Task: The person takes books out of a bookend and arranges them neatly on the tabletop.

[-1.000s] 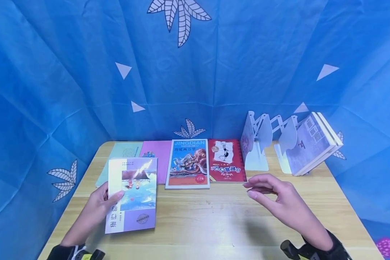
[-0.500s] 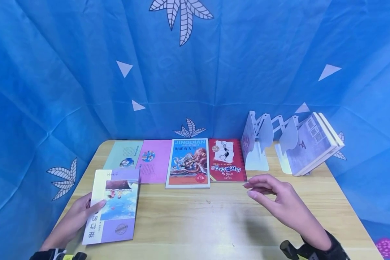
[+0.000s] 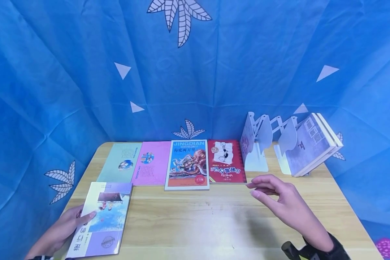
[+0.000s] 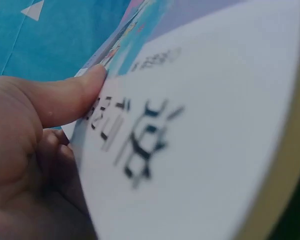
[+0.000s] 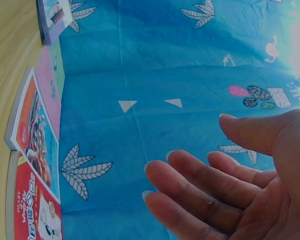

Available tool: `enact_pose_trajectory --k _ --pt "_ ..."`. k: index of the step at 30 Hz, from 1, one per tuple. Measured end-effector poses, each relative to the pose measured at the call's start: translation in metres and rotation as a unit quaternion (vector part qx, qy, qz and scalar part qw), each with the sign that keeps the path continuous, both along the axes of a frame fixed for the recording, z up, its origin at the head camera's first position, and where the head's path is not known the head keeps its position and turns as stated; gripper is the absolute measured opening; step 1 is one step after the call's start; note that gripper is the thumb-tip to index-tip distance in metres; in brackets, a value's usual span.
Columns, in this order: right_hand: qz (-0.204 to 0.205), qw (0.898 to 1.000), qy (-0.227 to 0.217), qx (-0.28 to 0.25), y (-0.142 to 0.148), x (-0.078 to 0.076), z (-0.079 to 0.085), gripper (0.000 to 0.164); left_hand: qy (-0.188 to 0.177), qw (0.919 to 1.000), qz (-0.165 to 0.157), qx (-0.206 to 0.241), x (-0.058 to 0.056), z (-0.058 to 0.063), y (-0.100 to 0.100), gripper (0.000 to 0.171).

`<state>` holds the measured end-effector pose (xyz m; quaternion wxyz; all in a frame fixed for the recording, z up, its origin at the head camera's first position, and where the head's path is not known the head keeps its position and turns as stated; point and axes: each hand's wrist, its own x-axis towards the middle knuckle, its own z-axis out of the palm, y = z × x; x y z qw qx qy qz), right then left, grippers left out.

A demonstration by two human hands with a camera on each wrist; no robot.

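Observation:
My left hand (image 3: 66, 225) grips a white and purple book (image 3: 108, 220) by its left edge, the thumb on the cover and the other fingers mostly hidden beneath. In the left wrist view the thumb presses the cover of that book (image 4: 190, 140), whose print is upside down in the head view. My right hand (image 3: 281, 202) hovers over the right half of the table with relaxed fingers and nothing in it. Nearest to it is a red book (image 3: 227, 169); the right wrist view shows the hand (image 5: 230, 190) palm side, its fingers loosely bent.
Along the back of the wooden table (image 3: 188, 224) lie a green book (image 3: 117, 166), a pink book (image 3: 152, 169) and a blue book with an octopus (image 3: 188, 166). A white folding bookend (image 3: 264, 133) stands at the back right, with books (image 3: 312, 144) leaning beside it.
My left hand has carried the white and purple book left and toward me, uncovering the green and pink books. The right hand has stayed in nearly the same place.

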<state>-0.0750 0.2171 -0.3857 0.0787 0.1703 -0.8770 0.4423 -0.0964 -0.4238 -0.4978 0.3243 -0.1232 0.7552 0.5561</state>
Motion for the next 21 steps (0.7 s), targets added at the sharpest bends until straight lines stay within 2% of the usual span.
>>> enact_pose_trajectory --k 5,8,10,13,18,21 --pt "0.001 1.000 0.001 0.000 0.002 0.000 -0.002 0.020 -0.011 0.9996 -0.006 0.025 0.000 -0.001 -0.004 0.076" --pt "-0.003 1.000 -0.003 0.003 0.002 0.000 -0.003 0.020 -0.016 0.9997 -0.003 0.018 -0.002 -0.001 -0.004 0.077" --pt "-0.005 1.000 -0.005 0.004 0.003 0.000 -0.003 0.020 -0.018 0.9998 0.002 -0.004 -0.004 -0.001 -0.002 0.076" --pt "-0.007 1.000 -0.010 0.005 0.004 0.001 -0.004 0.020 -0.020 0.9977 0.019 -0.062 -0.008 -0.001 0.003 0.069" --pt "-0.011 1.000 -0.019 0.008 0.004 0.002 -0.005 0.020 -0.038 0.9871 0.045 -0.149 -0.013 0.003 0.013 0.072" --pt "-0.016 1.000 -0.019 0.012 0.006 0.002 -0.005 0.020 -0.042 0.9807 0.038 -0.187 -0.015 0.006 0.016 0.082"
